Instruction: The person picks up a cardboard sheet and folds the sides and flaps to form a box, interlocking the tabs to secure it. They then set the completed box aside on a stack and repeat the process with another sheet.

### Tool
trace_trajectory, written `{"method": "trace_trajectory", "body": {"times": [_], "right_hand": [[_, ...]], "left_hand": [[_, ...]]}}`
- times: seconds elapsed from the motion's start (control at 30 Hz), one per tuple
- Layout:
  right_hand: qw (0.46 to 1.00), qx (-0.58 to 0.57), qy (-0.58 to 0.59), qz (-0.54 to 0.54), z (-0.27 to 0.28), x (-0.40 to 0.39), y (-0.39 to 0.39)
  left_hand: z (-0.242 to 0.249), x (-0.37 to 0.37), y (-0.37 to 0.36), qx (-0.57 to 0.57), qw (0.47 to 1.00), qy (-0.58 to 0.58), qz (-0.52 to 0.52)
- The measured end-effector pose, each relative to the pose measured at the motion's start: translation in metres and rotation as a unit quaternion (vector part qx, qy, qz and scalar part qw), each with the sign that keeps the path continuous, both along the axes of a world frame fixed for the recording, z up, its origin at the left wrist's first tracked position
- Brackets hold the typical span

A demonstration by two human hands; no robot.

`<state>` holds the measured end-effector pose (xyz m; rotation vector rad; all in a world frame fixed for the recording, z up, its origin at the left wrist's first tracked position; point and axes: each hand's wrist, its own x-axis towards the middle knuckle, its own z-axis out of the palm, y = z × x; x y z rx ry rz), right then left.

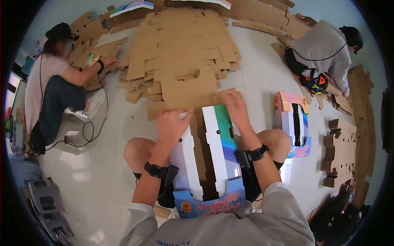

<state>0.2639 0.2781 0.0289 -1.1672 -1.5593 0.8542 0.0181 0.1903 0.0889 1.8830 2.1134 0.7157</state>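
Observation:
Between my knees stands a printed cardboard box (230,158), white, purple, green and blue, with a long gap along its top and a blue lettered panel at the near end. My left hand (174,125) is closed over the far left corner of the box, its thumb pointing toward the gap. At the far right corner, beside the green part, my right hand (234,107) is smeared by motion, so its fingers cannot be made out. A brown cardboard flap (186,102) lies just beyond the far end of the box, between both hands.
Stacked flat cardboard (176,45) spreads ahead. Another printed box (292,123) stands to the right, near more cardboard stacks (340,151). One person (61,82) crouches at left, with a cable trailing; another (324,53) crouches at right. A grey plastic stool (47,205) sits lower left.

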Motion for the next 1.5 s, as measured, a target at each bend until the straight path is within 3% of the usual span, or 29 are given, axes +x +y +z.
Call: {"method": "trace_trajectory", "body": {"times": [0.03, 0.07, 0.13, 0.17, 0.2, 0.27, 0.33, 0.4, 0.47, 0.5, 0.57, 0.63, 0.7, 0.77, 0.87, 1.07, 1.17, 1.27, 1.37, 1.5], "right_hand": [[0.995, 0.006, 0.068, -0.072, -0.025, 0.010, 0.015], [0.983, -0.106, 0.110, -0.103, -0.042, 0.022, 0.027], [0.913, -0.328, 0.183, -0.158, -0.064, 0.041, 0.039], [0.851, -0.425, 0.293, -0.094, -0.065, 0.042, 0.037], [0.765, -0.507, 0.395, -0.026, -0.065, 0.044, 0.035], [0.665, -0.557, 0.496, 0.049, -0.066, 0.041, 0.037], [0.683, -0.547, 0.482, 0.052, -0.101, 0.032, 0.049], [0.716, -0.559, 0.414, 0.060, -0.124, 0.025, 0.061], [0.750, -0.571, 0.325, 0.078, -0.105, 0.010, 0.055], [0.721, -0.590, 0.350, 0.097, -0.089, 0.009, 0.051], [0.751, -0.532, 0.371, 0.123, -0.092, 0.013, 0.052], [0.783, -0.492, 0.361, 0.117, -0.085, 0.015, 0.052], [0.818, -0.467, 0.324, 0.083, -0.041, 0.008, 0.045], [0.844, -0.413, 0.317, 0.129, -0.010, 0.010, 0.040], [0.862, -0.353, 0.332, 0.149, 0.030, 0.005, 0.034], [0.868, -0.333, 0.338, 0.146, 0.069, 0.008, 0.029], [0.865, -0.343, 0.330, 0.159, 0.079, 0.006, 0.026], [0.864, -0.330, 0.344, 0.161, 0.075, 0.006, 0.019], [0.883, -0.291, 0.331, 0.164, 0.071, 0.009, 0.014], [0.857, -0.301, 0.398, 0.129, 0.063, 0.012, 0.005]], "left_hand": [[-0.005, -0.007, 0.002, -0.006, 1.000, -0.007, 0.004], [-0.013, -0.013, 0.005, -0.014, 1.000, -0.016, 0.005], [-0.048, -0.035, 0.013, 0.012, 0.978, -0.209, 0.027], [-0.067, -0.047, 0.017, 0.026, 0.952, -0.302, 0.038], [-0.081, -0.056, 0.017, 0.065, 0.946, -0.290, 0.132], [-0.118, -0.088, 0.021, 0.111, 0.892, -0.330, 0.288], [-0.174, -0.127, 0.025, 0.115, 0.794, -0.429, 0.415], [-0.209, -0.133, 0.021, -0.015, 0.681, -0.671, 0.292], [-0.212, -0.141, 0.015, -0.058, 0.622, -0.761, 0.174], [-0.208, -0.139, 0.016, -0.035, 0.643, -0.754, 0.126], [-0.187, -0.128, 0.021, -0.030, 0.633, -0.770, 0.070], [-0.129, -0.109, 0.018, -0.062, 0.571, -0.817, 0.057], [-0.102, -0.100, 0.020, -0.074, 0.580, -0.810, 0.038], [-0.090, -0.092, 0.026, -0.065, 0.656, -0.752, 0.014], [-0.048, -0.084, 0.031, -0.055, 0.639, -0.765, 0.059], [0.032, -0.069, 0.040, -0.155, 0.628, -0.759, 0.071], [0.031, -0.074, 0.051, -0.202, 0.663, -0.721, 0.020], [0.046, -0.058, 0.040, -0.120, 0.698, -0.706, -0.009], [0.020, -0.063, 0.037, -0.066, 0.713, -0.698, 0.008], [0.007, -0.074, 0.020, -0.006, 0.656, -0.754, 0.021]]}}
